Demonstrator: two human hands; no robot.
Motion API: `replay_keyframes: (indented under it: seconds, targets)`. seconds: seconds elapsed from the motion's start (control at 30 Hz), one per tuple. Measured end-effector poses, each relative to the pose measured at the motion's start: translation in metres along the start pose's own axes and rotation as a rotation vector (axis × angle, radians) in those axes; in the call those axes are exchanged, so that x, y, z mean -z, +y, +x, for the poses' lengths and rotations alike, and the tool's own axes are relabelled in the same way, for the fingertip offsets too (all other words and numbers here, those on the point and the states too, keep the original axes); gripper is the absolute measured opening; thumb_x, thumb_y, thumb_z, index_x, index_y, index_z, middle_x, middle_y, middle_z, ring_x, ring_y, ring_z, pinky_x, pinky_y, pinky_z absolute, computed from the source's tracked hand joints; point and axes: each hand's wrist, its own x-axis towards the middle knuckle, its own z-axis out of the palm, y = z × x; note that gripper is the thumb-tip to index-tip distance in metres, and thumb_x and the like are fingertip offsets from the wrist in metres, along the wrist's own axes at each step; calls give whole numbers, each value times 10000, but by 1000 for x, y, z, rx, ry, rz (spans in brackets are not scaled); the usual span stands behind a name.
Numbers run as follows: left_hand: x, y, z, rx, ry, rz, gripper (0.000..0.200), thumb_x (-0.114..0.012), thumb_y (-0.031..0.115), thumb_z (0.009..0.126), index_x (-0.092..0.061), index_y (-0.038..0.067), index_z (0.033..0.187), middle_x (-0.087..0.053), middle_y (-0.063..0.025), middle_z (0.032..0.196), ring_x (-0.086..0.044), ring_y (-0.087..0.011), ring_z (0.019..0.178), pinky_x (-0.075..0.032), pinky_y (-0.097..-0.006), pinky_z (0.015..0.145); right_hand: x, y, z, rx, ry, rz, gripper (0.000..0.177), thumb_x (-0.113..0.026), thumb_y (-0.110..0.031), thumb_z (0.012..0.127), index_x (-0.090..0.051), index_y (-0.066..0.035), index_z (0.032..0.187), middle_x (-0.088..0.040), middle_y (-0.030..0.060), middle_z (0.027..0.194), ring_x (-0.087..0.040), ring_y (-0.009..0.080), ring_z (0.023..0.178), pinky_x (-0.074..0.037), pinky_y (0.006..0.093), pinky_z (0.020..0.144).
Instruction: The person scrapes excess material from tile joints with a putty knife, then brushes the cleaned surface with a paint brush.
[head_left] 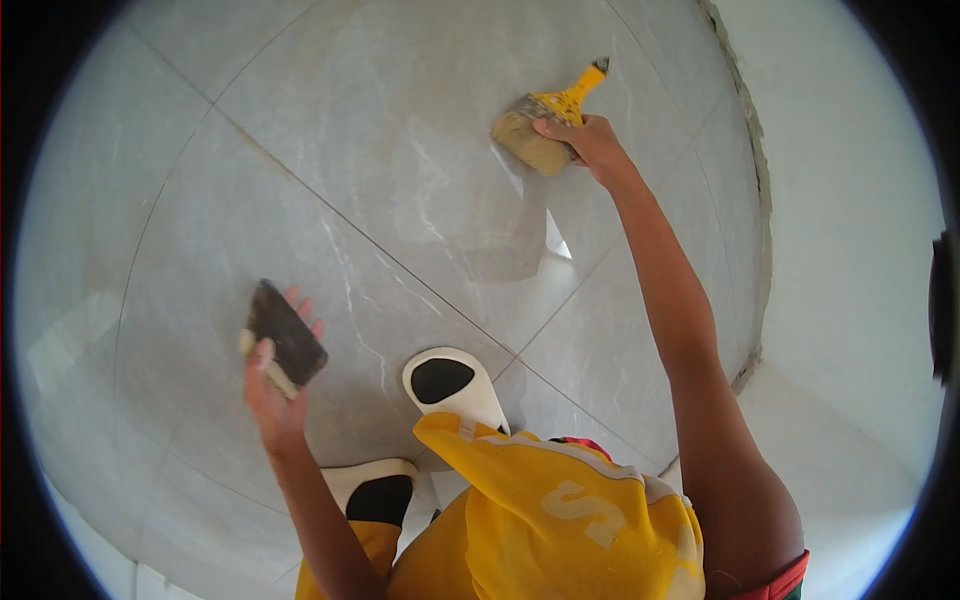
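Note:
My right hand (pixel 590 145) is closed round a wide paintbrush (pixel 535 145) near the base of its handle. The brush has a dirt-specked yellow handle with a dark tip and thick beige bristles, held over the grey tiles. At the left, my left hand (pixel 275 395) grips a dark rectangular block (pixel 287 328) with rounded corners and a pale, yellowish layer along its side. Its fingers are slightly blurred and partly hidden behind the block, whose exact kind I cannot make out.
Grey marbled floor tiles (pixel 330 170) with dark joints spread all round. A white wall (pixel 840 200) meets the floor at a rough edge on the right. Below are my white-and-black slippers (pixel 480 385) and yellow clothing (pixel 590 510).

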Motion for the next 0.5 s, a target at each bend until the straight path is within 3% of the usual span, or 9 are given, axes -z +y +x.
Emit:
replay_keyframes:
  seconds: [0.03, 0.13, 0.2, 0.23, 0.27, 0.3, 0.37, 0.4, 0.5]
  targets:
    - [-3, 8, 2, 0, -22, -95, 653, -441, 278, 868, -287, -32, 1421, -396, -204, 1415, -394, -327, 1308, -318, -446, 1082, -1, 2, -5, 27, -24, 103, 551, -767, -418, 754, -604, 49, 997, -636, 81, 910, -583, 144, 765, -487, 295, 678]
    - [-11, 20, 7, -16, -110, 5, 628, -423, 230, 857, -305, -15, 1423, -401, -188, 1420, -380, -308, 1323, -286, -428, 1104, -10, 12, -63, 292, 117, 17, 459, -763, -369, 770, -623, 13, 981, -641, 87, 912, -588, 147, 764, -479, 281, 670]
    - [-27, 29, 7, 32, -61, 446, 610, -421, 159, 842, -316, 2, 1422, -393, -162, 1431, -382, -287, 1322, -289, -419, 1101, -10, 43, -113, 256, -107, -322, 380, -770, -310, 771, -636, -40, 1002, -647, 88, 918, -597, 158, 796, -477, 315, 716]
    - [-36, 30, 6, 58, -35, 666, 606, -420, 123, 834, -322, 10, 1421, -389, -149, 1436, -383, -277, 1321, -291, -414, 1100, -22, 82, -141, 556, -51, -367, 298, -753, -164, 780, -651, -59, 1039, -671, 84, 961, -632, 182, 873, -491, 330, 758]
    - [-38, 23, 6, 27, -55, 848, 573, -414, 38, 853, -338, 42, 1422, -394, -129, 1438, -388, -266, 1318, -312, -407, 1085, -30, 100, -172, 555, -191, -305, 304, -762, -117, 763, -650, -63, 1040, -673, 87, 960, -643, 217, 892, -504, 351, 810]
    - [-43, 19, 5, -49, -105, 1058, 566, -426, 26, 857, -345, 43, 1417, -402, -136, 1426, -396, -281, 1306, -319, -410, 1079, -32, 116, -196, 502, -309, -510, 333, -759, -105, 751, -642, -76, 1062, -666, 86, 1005, -639, 236, 934, -507, 365, 851]
    - [-59, 10, 1, -212, -205, 1475, 554, -451, 3, 864, -358, 46, 1408, -420, -151, 1403, -413, -312, 1280, -333, -416, 1066, -30, 158, -186, 646, -444, -375, 386, -772, -180, 726, -631, -84, 1073, -663, 77, 1031, -630, 234, 976, -482, 343, 866]
    - [-68, 5, -1, -203, -227, 1490, 549, -451, -8, 869, -360, 48, 1408, -420, -157, 1400, -414, -322, 1278, -331, -416, 1070, -36, 170, -152, 745, -309, -415, 415, -771, -188, 718, -630, -85, 1094, -662, 83, 1048, -630, 234, 975, -485, 346, 867]
    - [-90, -8, -4, -202, -353, 1529, 561, -467, -30, 857, -368, 54, 1403, -416, -168, 1394, -414, -349, 1265, -329, -422, 1073, -29, 85, -7, 1022, 83, -205, 373, -744, -223, 716, -657, -82, 1051, -670, 116, 1027, -648, 263, 918, -516, 375, 788]
